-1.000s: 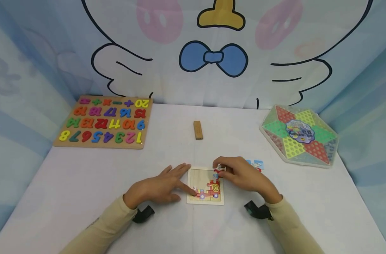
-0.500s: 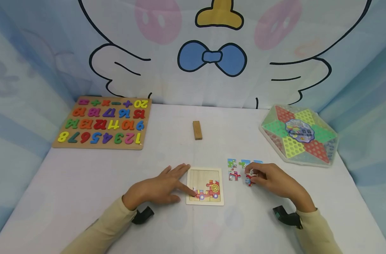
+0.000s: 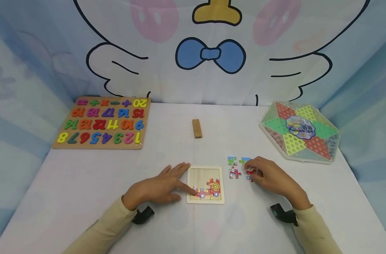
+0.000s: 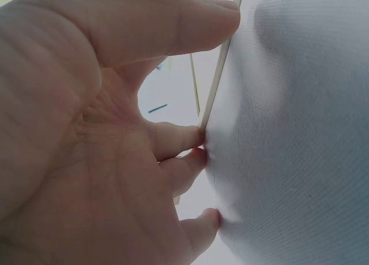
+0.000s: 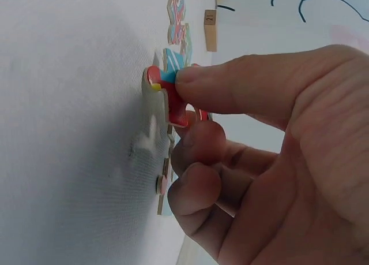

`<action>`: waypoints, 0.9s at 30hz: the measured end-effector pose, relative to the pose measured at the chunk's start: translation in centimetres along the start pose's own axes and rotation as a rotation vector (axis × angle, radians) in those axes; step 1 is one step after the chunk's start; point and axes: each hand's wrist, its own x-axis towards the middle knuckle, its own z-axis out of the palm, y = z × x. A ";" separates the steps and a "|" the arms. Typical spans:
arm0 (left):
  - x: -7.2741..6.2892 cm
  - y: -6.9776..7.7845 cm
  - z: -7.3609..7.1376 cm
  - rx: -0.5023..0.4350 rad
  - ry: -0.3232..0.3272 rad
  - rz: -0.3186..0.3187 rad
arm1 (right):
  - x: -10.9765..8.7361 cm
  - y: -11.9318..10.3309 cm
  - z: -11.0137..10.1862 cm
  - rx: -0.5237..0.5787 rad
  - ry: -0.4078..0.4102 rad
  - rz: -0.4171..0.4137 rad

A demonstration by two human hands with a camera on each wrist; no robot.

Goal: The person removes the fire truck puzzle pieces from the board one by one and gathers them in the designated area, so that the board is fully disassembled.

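Note:
My left hand (image 3: 159, 187) lies with its fingers spread at the left side of a small square wooden puzzle tray (image 3: 197, 173), a fingertip touching a puzzle piece inside. Joined pieces (image 3: 208, 191) of a red and yellow vehicle picture fill the tray's lower part and right side. Right of the tray, my right hand (image 3: 273, 178) pinches a jigsaw piece (image 5: 176, 97), red with blue and a little yellow, between thumb and fingers just over the table. Loose jigsaw pieces (image 3: 234, 174) lie beside and under that hand, which hides some of them.
A small wooden block (image 3: 197, 128) lies behind the tray. At the back left is a number board (image 3: 100, 123) with coloured numerals. A hexagonal board-game box (image 3: 300, 132) sits at the right. A printed curtain (image 3: 208, 84) hangs behind the white table (image 3: 167, 225).
My right hand has moved from the tray's upper right corner rightward to the loose pieces, uncovering some. The piece in its fingers now looks mostly red, earlier white, red and blue. My left hand stays.

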 end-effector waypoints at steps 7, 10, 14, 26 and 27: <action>0.0 -0.1 0.0 0.005 0.003 -0.005 | 0.1 -0.1 0.2 -0.075 0.036 -0.005; 0.0 -0.2 0.0 0.002 0.006 -0.005 | 0.2 -0.2 0.2 -0.067 0.042 0.001; 0.0 -0.2 0.1 0.000 0.010 -0.003 | 0.2 -0.2 0.2 -0.038 0.051 0.017; -0.1 -0.2 0.1 -0.014 0.007 0.008 | 0.2 -0.1 0.4 0.015 0.068 0.033; -0.1 -0.2 0.1 -0.014 0.007 0.009 | 0.2 -0.1 0.4 0.006 0.067 0.035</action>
